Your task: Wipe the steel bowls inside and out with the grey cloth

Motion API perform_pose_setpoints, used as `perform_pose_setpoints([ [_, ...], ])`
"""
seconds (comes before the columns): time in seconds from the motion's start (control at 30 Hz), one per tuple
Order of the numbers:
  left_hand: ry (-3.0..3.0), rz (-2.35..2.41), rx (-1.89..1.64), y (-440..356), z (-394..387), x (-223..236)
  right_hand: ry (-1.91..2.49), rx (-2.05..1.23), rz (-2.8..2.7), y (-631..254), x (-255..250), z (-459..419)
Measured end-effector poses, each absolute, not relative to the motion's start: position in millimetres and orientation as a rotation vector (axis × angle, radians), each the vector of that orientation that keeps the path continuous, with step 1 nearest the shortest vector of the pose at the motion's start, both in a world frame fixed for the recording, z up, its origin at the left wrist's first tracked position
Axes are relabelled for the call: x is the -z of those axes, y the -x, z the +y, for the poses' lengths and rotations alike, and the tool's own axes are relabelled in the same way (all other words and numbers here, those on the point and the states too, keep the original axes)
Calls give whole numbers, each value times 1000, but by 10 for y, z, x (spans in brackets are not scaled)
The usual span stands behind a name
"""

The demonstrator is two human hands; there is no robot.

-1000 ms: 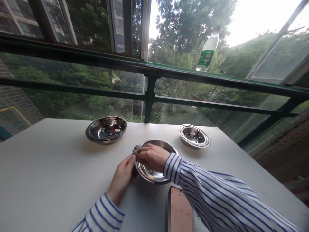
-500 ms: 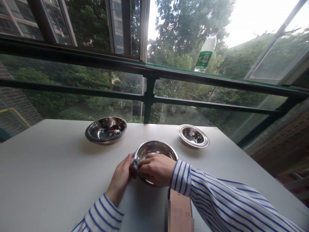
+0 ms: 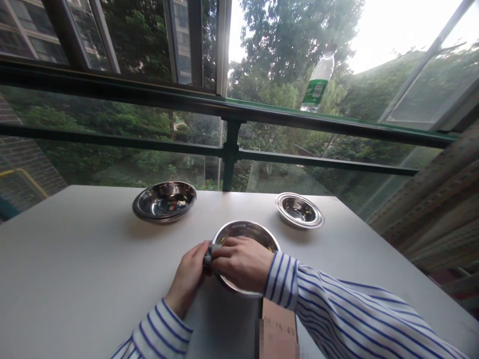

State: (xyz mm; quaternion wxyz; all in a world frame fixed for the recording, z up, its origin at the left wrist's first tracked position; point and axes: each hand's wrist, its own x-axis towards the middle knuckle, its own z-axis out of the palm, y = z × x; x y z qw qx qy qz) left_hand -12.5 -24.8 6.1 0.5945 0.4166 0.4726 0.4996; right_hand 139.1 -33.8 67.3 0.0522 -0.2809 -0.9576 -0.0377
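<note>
A shiny metal bowl stands in front of me near the middle of the white table. My left hand grips its left side, with the thumb near the rim and the other fingers mostly hidden behind and beneath. Over the bowl reaches my right hand, its fingers closed on a small crumpled grey cloth. That cloth is pressed around the left part of the rim, beside my left fingertips. My right hand hides much of the bowl's inside.
Nested metal basins sit at the back left of the white table. Another wide-rimmed metal bowl is at the back right. A phone lies near my right sleeve. On the green railing stands a plastic bottle.
My right hand has moved the cloth down along the left rim, then slightly up again. The held bowl has shifted a little towards me and to the right. My left hand stays at its side.
</note>
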Motion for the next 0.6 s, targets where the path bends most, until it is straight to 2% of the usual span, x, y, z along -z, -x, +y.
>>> perform_pose_setpoints([
  [0.33, -992, 1116, -1116, 131, -239, -92, 759, 152, -3041, -1359, -782, -401],
  [0.6, -974, 1150, -1058, 140, -237, -56, 771, 44, -3130, -1529, -893, -656],
])
